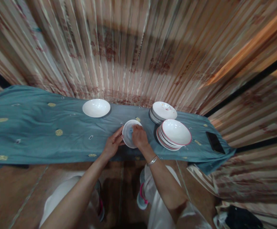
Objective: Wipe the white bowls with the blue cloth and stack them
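A small white bowl (126,140) is tilted toward me over the front middle of the cloth-covered table. My left hand (113,143) grips its left rim, thumb and fingers closed on the edge. Inside the bowl, the curled fingers of my right hand (139,136) press near its inner surface. A faint bluish patch shows beside those fingers; whether it is a mark or something held, I cannot tell. Right of my hands stand a stack of red-rimmed bowls (176,132) and, behind it, a stack of white plates (164,110) with a floral pattern on the top one.
A white shallow bowl (96,108) sits alone at the back left of centre. On the right end lies a black phone (215,142). The teal patterned cloth (33,127) has folds and hangs over the front edge. A pleated curtain (119,57) rises directly behind the table.
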Motion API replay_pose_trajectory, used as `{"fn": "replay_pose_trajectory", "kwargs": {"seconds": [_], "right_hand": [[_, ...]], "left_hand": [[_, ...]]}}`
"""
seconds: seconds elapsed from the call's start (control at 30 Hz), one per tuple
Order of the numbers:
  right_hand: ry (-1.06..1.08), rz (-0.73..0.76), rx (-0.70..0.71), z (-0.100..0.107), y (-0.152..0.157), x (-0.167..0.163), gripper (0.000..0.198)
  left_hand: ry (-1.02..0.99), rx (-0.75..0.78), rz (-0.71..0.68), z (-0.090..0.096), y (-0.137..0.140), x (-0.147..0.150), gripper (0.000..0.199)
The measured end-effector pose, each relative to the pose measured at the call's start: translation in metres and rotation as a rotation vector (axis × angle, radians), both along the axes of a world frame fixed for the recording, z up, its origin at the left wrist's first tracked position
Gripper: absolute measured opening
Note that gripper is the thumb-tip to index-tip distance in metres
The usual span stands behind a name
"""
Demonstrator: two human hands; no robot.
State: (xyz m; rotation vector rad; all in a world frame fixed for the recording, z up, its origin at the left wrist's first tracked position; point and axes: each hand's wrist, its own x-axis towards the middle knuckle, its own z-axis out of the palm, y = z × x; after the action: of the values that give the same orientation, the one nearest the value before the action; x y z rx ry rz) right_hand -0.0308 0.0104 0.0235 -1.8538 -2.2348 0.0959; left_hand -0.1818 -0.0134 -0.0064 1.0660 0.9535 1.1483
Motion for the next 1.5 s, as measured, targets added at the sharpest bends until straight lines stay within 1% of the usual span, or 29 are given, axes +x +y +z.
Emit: {"fn": "replay_pose_trajectory", "kwargs": {"seconds": [0.17,0.27,0.37,0.5,0.6,0.73,0.9,1.03,1.17,1.27,1.37,1.5], "right_hand": [[-0.121,0.012,-0.119,0.003,-0.008,0.003,0.033],[-0.134,0.043,-0.196,0.008,-0.012,0.004,0.033],[-0.080,0.090,-0.276,0.011,-0.014,0.006,0.034],[0.081,0.162,-0.332,0.008,-0.013,0.010,0.035],[0.207,0.200,-0.340,0.006,-0.012,0.010,0.034],[0.348,0.195,-0.318,0.008,-0.011,0.005,0.036],[0.435,0.170,-0.202,0.005,-0.007,-0.004,0.035],[0.336,0.136,-0.100,-0.002,0.000,-0.007,0.031],[0.180,0.105,-0.054,-0.004,0.002,-0.008,0.031],[0.083,0.075,-0.069,-0.002,-0.001,-0.008,0.033],[0.024,0.065,-0.117,0.000,-0.006,-0.007,0.035],[0.053,0.127,-0.197,0.002,-0.008,-0.002,0.034]], "left_hand": [[0.004,-0.003,0.001,0.000,0.001,0.000,0.078],[0.009,-0.008,-0.004,0.001,0.000,0.001,0.077],[0.021,-0.007,0.002,0.001,0.000,0.001,0.077],[0.026,-0.004,0.012,0.001,0.000,0.001,0.078],[0.027,-0.007,0.017,0.001,0.000,0.001,0.078],[0.034,-0.009,0.027,0.002,0.000,0.000,0.078],[0.041,-0.020,0.036,0.001,-0.001,-0.001,0.079],[0.050,-0.010,0.034,0.000,-0.001,0.000,0.079],[0.042,-0.008,0.037,0.001,-0.002,0.000,0.077],[0.031,-0.010,0.038,0.001,-0.002,0.000,0.080],[0.032,-0.009,0.054,0.000,-0.001,0.000,0.078],[0.026,-0.021,0.107,-0.004,0.002,-0.001,0.080]]}}
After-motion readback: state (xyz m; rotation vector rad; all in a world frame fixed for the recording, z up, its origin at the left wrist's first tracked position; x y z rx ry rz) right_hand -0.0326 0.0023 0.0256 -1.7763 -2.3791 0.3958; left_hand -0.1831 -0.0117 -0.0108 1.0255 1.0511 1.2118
